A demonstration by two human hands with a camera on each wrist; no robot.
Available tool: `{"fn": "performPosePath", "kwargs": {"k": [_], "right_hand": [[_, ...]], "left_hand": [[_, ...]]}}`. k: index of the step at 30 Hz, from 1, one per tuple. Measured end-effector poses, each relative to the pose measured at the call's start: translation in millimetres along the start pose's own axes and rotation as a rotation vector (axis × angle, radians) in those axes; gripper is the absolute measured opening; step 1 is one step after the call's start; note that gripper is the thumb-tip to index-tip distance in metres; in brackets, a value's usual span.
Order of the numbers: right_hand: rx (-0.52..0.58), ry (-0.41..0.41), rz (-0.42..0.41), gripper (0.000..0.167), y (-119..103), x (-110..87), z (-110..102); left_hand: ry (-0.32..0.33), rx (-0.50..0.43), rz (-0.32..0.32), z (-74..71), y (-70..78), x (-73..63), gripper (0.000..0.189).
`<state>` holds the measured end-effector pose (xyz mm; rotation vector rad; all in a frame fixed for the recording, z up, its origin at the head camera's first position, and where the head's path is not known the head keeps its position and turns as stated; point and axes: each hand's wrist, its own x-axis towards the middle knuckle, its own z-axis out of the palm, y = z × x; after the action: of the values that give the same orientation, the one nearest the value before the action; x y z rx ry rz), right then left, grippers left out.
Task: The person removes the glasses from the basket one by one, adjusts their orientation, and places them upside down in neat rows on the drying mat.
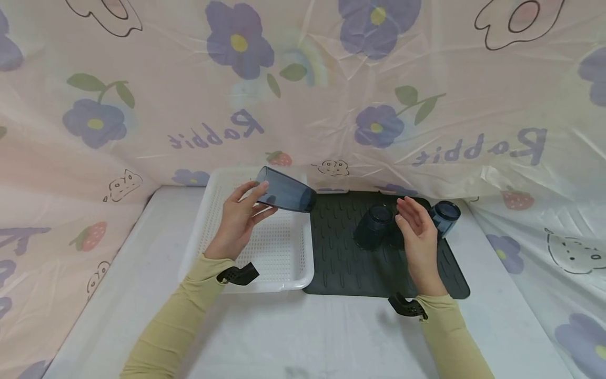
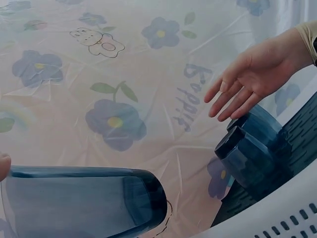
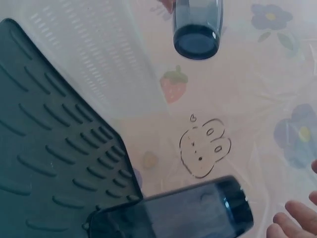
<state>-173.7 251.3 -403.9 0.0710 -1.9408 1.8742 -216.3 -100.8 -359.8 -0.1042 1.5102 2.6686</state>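
Note:
My left hand (image 1: 236, 218) grips a translucent blue tumbler (image 1: 286, 192) near its mouth, holding it tilted above the white perforated basket (image 1: 307, 263). The tumbler's thick dark base points right, toward the mat. In the left wrist view this tumbler (image 2: 74, 203) lies nearly level across the lower left. My right hand (image 1: 421, 247) hovers over the dark ribbed mat (image 1: 341, 258) with fingers extended and nothing in them. Upside down at its left stands a dark blue tumbler (image 1: 373, 227); another tumbler (image 1: 446, 215) is beyond its right side. The hand hides part of the mat behind it.
The basket and mat sit side by side on a white table (image 1: 303, 331). A patterned plastic sheet (image 1: 307, 105) with flowers and rabbits rises behind them and at both sides. Both wrists carry black straps.

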Motion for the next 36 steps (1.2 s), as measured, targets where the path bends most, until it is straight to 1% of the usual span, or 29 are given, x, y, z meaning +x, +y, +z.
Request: {"fn": "performPosePath", "kwargs": {"k": [7, 15, 22, 27, 30, 36], "right_hand": [[0.066, -0.055, -0.014, 0.038, -8, -3.8, 7], [0.141, -0.144, -0.020, 0.038, -12, -6.7, 16], [0.141, -0.229, -0.023, 0.040, -9, -9.6, 23], [0.147, -0.284, -0.005, 0.044, -6, -12.1, 29], [0.156, -0.316, 0.005, 0.045, -6, -14.3, 34], [0.193, -0.351, 0.019, 0.046, -4, -17.9, 44]], "left_hand": [[-0.009, -0.007, -0.018, 9.1, -5.0, -1.8, 0.059], [-0.034, -0.021, -0.024, 17.3, -10.2, -3.1, 0.055], [-0.047, -0.036, -0.042, 21.3, -14.0, -5.2, 0.056], [-0.056, -0.044, -0.050, 23.8, -15.9, -8.1, 0.055], [-0.073, -0.048, -0.047, 25.4, -16.9, -10.8, 0.054], [-0.094, -0.011, -0.042, 29.5, -19.6, -15.9, 0.055]]}}
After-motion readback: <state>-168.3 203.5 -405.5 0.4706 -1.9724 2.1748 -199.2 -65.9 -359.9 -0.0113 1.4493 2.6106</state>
